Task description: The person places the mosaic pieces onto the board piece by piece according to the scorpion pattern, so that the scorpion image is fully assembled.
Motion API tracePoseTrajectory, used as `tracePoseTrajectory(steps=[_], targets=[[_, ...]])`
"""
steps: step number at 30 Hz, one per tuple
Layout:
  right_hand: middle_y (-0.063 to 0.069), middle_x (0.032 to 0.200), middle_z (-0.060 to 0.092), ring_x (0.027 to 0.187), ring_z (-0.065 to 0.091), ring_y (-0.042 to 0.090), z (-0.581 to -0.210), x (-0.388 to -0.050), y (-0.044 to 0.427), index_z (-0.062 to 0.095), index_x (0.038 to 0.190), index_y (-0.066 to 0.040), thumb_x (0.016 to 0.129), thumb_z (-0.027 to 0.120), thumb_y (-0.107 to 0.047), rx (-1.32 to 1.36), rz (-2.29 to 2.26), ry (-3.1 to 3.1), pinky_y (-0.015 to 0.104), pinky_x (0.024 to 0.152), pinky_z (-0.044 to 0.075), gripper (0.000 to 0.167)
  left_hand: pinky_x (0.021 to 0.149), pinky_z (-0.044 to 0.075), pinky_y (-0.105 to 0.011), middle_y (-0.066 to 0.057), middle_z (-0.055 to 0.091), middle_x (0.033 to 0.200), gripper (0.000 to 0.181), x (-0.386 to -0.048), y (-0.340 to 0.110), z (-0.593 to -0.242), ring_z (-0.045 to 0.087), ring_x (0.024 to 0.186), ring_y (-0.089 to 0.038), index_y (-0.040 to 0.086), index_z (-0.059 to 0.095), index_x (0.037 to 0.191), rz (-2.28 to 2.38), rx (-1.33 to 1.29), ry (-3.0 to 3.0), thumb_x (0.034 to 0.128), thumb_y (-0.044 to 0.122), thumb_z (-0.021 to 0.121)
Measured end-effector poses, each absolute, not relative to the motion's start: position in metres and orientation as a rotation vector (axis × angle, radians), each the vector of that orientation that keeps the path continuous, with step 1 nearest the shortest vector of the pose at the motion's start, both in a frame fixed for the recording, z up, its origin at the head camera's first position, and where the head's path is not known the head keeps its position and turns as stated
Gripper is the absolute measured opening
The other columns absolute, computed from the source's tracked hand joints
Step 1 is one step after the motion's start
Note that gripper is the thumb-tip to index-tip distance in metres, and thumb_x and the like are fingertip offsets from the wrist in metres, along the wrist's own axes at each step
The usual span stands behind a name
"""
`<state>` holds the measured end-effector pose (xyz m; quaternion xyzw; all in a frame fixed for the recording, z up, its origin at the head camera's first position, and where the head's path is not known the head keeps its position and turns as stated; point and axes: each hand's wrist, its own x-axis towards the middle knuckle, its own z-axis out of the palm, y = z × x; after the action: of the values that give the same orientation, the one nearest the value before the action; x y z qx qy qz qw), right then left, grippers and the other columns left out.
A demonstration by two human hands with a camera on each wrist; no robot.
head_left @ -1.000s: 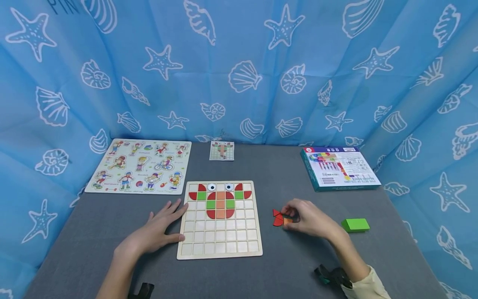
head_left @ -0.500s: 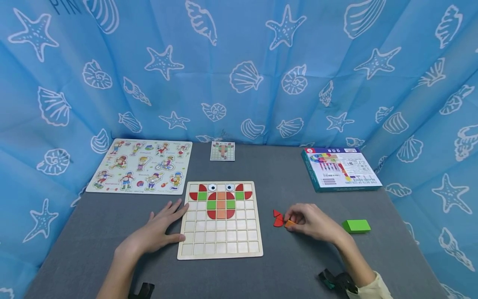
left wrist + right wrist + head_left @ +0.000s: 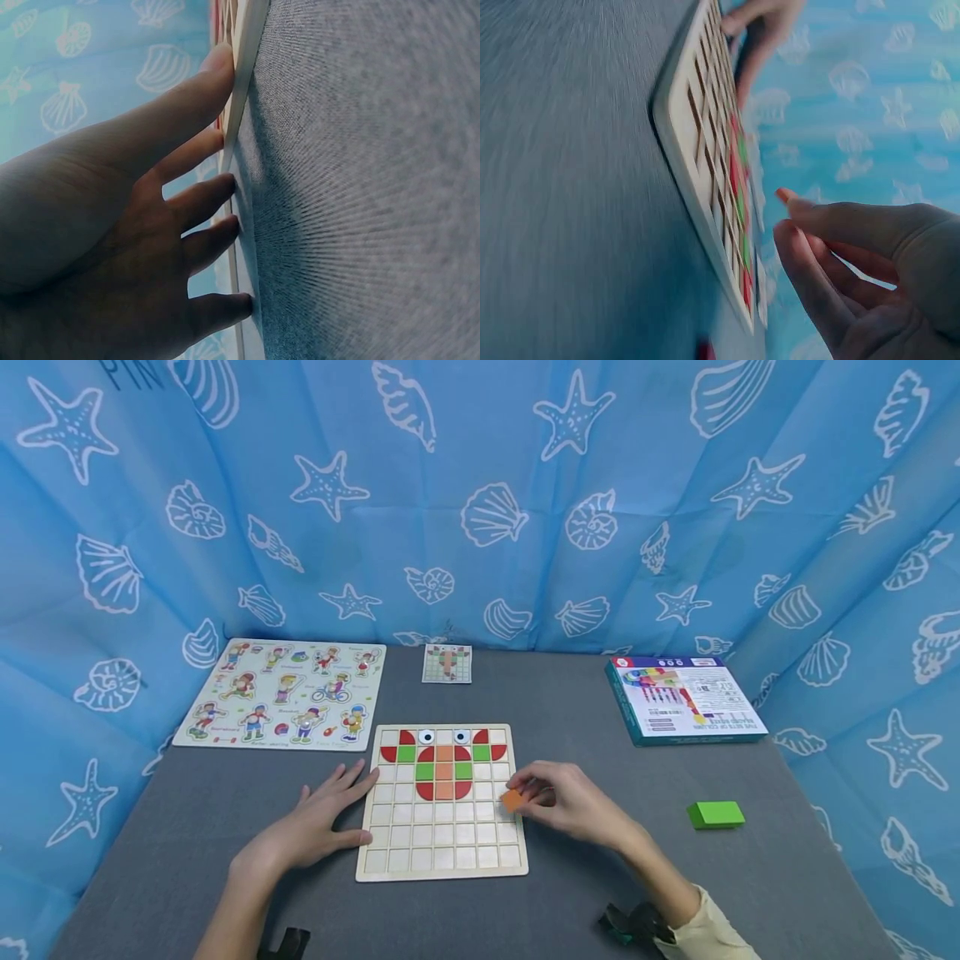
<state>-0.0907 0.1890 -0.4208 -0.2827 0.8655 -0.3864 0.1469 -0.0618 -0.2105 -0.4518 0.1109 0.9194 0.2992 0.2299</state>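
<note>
A pale wooden grid board (image 3: 450, 858) lies on the table, its upper cells filled with red quarter-round, green and orange pieces and two eye pieces. My left hand (image 3: 318, 818) is spread at the board's left side, thumb and a fingertip touching its edge; the left wrist view shows the thumb against the rim. Over the board's right edge, my right hand (image 3: 573, 802) pinches an orange square tile (image 3: 512, 800) between thumb and fingers. In the right wrist view only a sliver of that tile (image 3: 784, 194) shows past the fingertips.
A small pattern card (image 3: 447, 663) stands behind the board. At the back left lies a picture puzzle board (image 3: 281, 693), at the back right a boxed game (image 3: 686, 700). Green blocks (image 3: 716, 814) sit to the right. A blurred red piece (image 3: 706, 351) appears in the right wrist view.
My right hand has picked up the orange tile from beside the red pieces and carried it left to the board's right edge. The left hand stays put.
</note>
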Motion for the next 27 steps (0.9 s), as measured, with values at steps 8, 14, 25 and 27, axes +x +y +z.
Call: tracePoseTrajectory(steps=[8, 14, 25, 27], targets=[[-0.001, 0.086, 0.074, 0.076, 0.061, -0.003, -0.433, -0.092, 0.134, 0.078, 0.109, -0.005, 0.091, 0.089, -0.015, -0.99, -1.018, 2.499, 0.017, 0.071, 0.058, 0.024, 0.122, 0.0, -0.088, -0.018, 0.019, 0.183, 0.1, -0.062, -0.214, -0.459, 0.007, 0.169, -0.051, 0.026, 0.034, 0.172, 0.852, 0.323, 2.543, 0.0905, 0.053, 0.083], [-0.002, 0.079, 0.071, 0.072, 0.058, -0.004, -0.439, -0.094, 0.109, 0.078, 0.105, -0.004, 0.091, 0.089, -0.013, -1.016, -0.975, 2.531, 0.015, 0.07, 0.054, 0.021, 0.12, 0.0, -0.091, -0.019, 0.018, 0.183, 0.101, -0.064, -0.217, -0.466, 0.007, 0.169, -0.052, 0.027, 0.033, 0.173, 0.87, 0.352, 2.544, 0.0899, 0.057, 0.082], [-0.001, 0.08, 0.075, 0.071, 0.06, -0.005, -0.442, -0.09, 0.098, 0.077, 0.106, -0.003, 0.089, 0.088, -0.006, -0.982, -0.981, 2.572, 0.016, 0.071, 0.054, 0.021, 0.118, 0.0, -0.092, -0.021, 0.018, 0.182, 0.1, -0.063, -0.218, -0.461, 0.006, 0.168, -0.053, 0.026, 0.033, 0.173, 0.877, 0.357, 2.53, 0.0908, 0.055, 0.082], [-0.001, 0.083, 0.076, 0.073, 0.062, -0.004, -0.442, -0.089, 0.1, 0.078, 0.106, -0.004, 0.09, 0.088, -0.007, -0.978, -0.993, 2.57, 0.017, 0.072, 0.056, 0.019, 0.119, -0.001, -0.092, -0.021, 0.018, 0.182, 0.1, -0.063, -0.216, -0.458, 0.005, 0.168, -0.054, 0.024, 0.033, 0.173, 0.877, 0.349, 2.523, 0.0912, 0.052, 0.083]])
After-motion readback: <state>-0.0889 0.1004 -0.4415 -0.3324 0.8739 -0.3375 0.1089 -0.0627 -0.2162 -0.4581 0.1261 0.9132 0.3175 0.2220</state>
